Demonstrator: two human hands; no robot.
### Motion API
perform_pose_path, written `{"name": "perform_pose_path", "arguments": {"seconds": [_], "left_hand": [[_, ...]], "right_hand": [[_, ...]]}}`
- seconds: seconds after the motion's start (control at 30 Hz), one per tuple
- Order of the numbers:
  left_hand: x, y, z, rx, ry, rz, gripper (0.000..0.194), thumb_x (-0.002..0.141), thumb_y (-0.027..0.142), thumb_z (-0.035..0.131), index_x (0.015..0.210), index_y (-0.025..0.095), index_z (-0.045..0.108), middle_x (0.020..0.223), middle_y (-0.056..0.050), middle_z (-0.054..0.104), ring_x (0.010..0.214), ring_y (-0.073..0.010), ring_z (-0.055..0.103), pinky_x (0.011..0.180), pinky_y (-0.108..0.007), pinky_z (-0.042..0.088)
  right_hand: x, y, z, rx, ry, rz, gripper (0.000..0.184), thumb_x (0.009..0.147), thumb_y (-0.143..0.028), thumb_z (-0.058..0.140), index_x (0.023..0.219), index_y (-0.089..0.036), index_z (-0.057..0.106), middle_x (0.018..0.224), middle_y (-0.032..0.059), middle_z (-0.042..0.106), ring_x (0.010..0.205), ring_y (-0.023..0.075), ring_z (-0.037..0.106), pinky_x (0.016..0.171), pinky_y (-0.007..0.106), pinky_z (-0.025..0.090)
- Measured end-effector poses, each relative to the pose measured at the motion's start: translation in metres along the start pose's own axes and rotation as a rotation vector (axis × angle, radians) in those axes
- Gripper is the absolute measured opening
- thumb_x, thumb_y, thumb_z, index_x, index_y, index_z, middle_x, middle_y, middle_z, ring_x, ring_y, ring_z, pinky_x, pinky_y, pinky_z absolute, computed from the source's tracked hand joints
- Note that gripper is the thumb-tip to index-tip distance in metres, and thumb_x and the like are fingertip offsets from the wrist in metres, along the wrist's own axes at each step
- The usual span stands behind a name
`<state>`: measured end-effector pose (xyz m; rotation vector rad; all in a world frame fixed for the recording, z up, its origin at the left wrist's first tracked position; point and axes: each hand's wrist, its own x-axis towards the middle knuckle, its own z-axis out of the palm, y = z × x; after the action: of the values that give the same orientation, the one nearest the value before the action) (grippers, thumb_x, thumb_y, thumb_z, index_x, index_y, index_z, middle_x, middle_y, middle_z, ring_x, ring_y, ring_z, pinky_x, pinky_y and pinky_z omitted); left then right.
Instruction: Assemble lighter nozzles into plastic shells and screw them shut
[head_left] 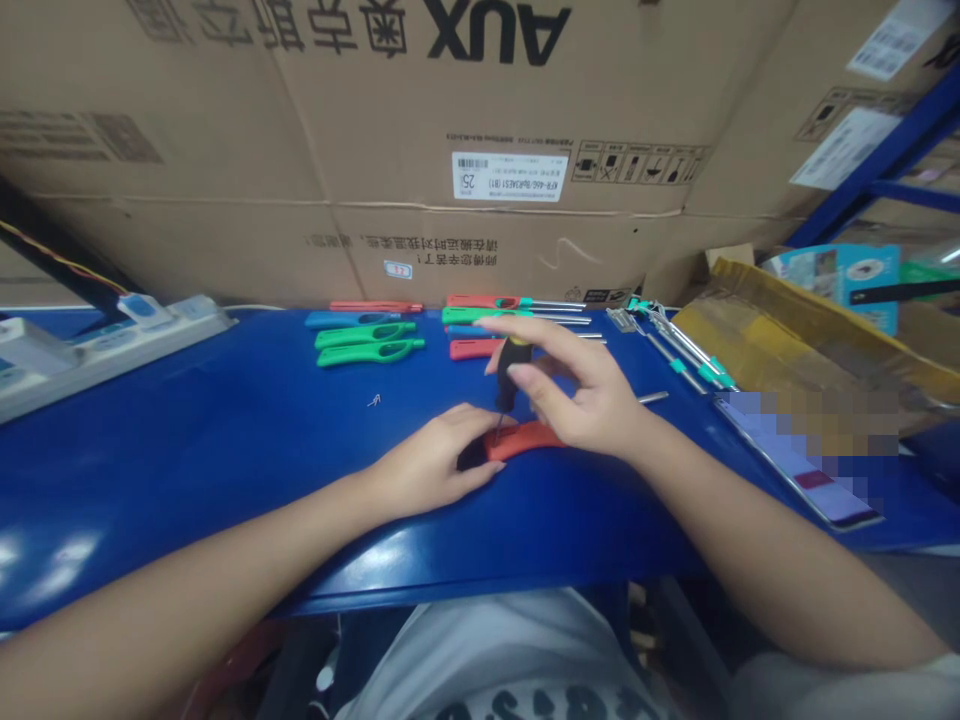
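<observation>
My left hand (pixel 427 460) presses down on a red plastic lighter handle (pixel 529 440) lying on the blue table (pixel 225 480). My right hand (pixel 570 385) pinches a small black-handled screwdriver (pixel 508 375) upright, its thin shaft reaching down into the red handle. Beyond my hands lie two green handles (pixel 367 345), a blue handle (pixel 352 319) and a red handle (pixel 375 307). Several long lighters with metal tubes (pixel 510 315) lie side by side behind my right hand, which hides part of them.
A white power strip (pixel 112 350) with plugs lies at the left. Large cardboard boxes (pixel 375 130) stand along the table's back edge. Metal parts with teal fittings (pixel 682 350) lie at the right, next to a tablet (pixel 795 460) and a yellow package (pixel 810 340).
</observation>
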<state>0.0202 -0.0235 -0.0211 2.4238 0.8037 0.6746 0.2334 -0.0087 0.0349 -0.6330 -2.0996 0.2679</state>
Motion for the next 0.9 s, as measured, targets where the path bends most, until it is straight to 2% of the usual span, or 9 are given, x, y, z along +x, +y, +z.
{"name": "perform_pose_path", "arguments": {"seconds": [0.13,0.23,0.3,0.4,0.47,0.6,0.7,0.8,0.9], "left_hand": [[0.003,-0.001,0.003,-0.018,0.025,-0.018,0.034,0.088,0.021,0.068,0.122,0.020,0.061,0.117,-0.009,0.071,0.106,-0.0243,0.067,0.094,-0.041,0.054],[0.006,0.001,0.005,-0.021,0.045,-0.115,0.032,0.083,0.022,0.074,0.113,0.018,0.065,0.108,-0.007,0.073,0.097,-0.0248,0.069,0.088,-0.040,0.055],[0.009,0.004,0.005,-0.009,0.044,-0.164,0.029,0.080,0.022,0.077,0.107,0.018,0.067,0.102,-0.007,0.074,0.092,-0.0251,0.070,0.084,-0.039,0.056],[0.015,0.010,0.002,-0.010,0.017,-0.170,0.024,0.079,0.017,0.075,0.102,0.017,0.068,0.100,-0.007,0.075,0.090,-0.0249,0.071,0.079,-0.036,0.056],[0.020,0.014,0.001,-0.039,0.014,-0.156,0.022,0.079,0.015,0.073,0.100,0.017,0.068,0.099,-0.006,0.075,0.087,-0.0230,0.071,0.075,-0.033,0.056],[0.028,0.015,0.000,-0.084,0.011,-0.202,0.024,0.074,0.014,0.071,0.098,0.017,0.067,0.091,-0.004,0.074,0.078,-0.0202,0.070,0.070,-0.031,0.054],[0.029,0.010,0.004,-0.096,-0.008,-0.223,0.025,0.071,0.015,0.071,0.095,0.016,0.066,0.089,-0.004,0.072,0.072,-0.0190,0.067,0.065,-0.030,0.053],[0.026,0.002,0.009,-0.069,0.050,-0.175,0.023,0.070,0.016,0.073,0.093,0.016,0.066,0.090,-0.004,0.070,0.076,-0.0191,0.066,0.069,-0.031,0.054],[0.023,-0.003,0.012,-0.038,0.066,-0.107,0.022,0.074,0.019,0.072,0.096,0.016,0.067,0.097,-0.005,0.068,0.087,-0.0211,0.066,0.081,-0.034,0.055]], "right_hand": [[0.000,0.000,0.002,-0.218,0.152,-0.150,0.032,0.091,-0.042,0.069,0.118,-0.024,0.068,0.104,0.0061,0.076,0.082,0.0186,0.071,0.077,0.031,0.058],[0.003,-0.001,0.002,-0.089,-0.005,-0.105,0.036,0.104,-0.032,0.044,0.137,-0.024,0.056,0.122,0.0081,0.071,0.101,0.0189,0.069,0.086,0.033,0.058],[0.005,-0.001,0.002,0.028,-0.074,-0.058,0.039,0.106,-0.028,0.038,0.142,-0.024,0.051,0.124,0.0073,0.069,0.094,0.0160,0.070,0.084,0.032,0.058],[0.005,0.003,0.000,-0.074,0.014,-0.131,0.033,0.096,-0.037,0.062,0.127,-0.023,0.063,0.104,0.0047,0.072,0.077,0.0150,0.068,0.077,0.030,0.058],[0.004,0.006,-0.002,-0.202,0.080,-0.202,0.033,0.092,-0.041,0.067,0.119,-0.022,0.066,0.101,0.0059,0.073,0.084,0.0184,0.069,0.077,0.031,0.058],[0.003,0.006,-0.003,-0.053,-0.027,-0.102,0.038,0.106,-0.030,0.036,0.140,-0.023,0.052,0.123,0.0095,0.068,0.109,0.0194,0.067,0.086,0.033,0.057],[0.004,0.007,-0.003,0.026,-0.028,-0.039,0.036,0.103,-0.035,0.049,0.136,-0.024,0.055,0.117,0.0069,0.071,0.089,0.0163,0.070,0.079,0.030,0.059],[0.002,0.006,-0.003,-0.160,0.089,-0.124,0.040,0.090,-0.044,0.071,0.123,-0.022,0.065,0.110,0.0062,0.074,0.083,0.0176,0.071,0.078,0.029,0.058],[0.002,0.002,-0.004,-0.090,0.005,-0.080,0.038,0.103,-0.037,0.049,0.136,-0.021,0.057,0.113,0.0073,0.073,0.082,0.0155,0.070,0.075,0.028,0.058]]}}
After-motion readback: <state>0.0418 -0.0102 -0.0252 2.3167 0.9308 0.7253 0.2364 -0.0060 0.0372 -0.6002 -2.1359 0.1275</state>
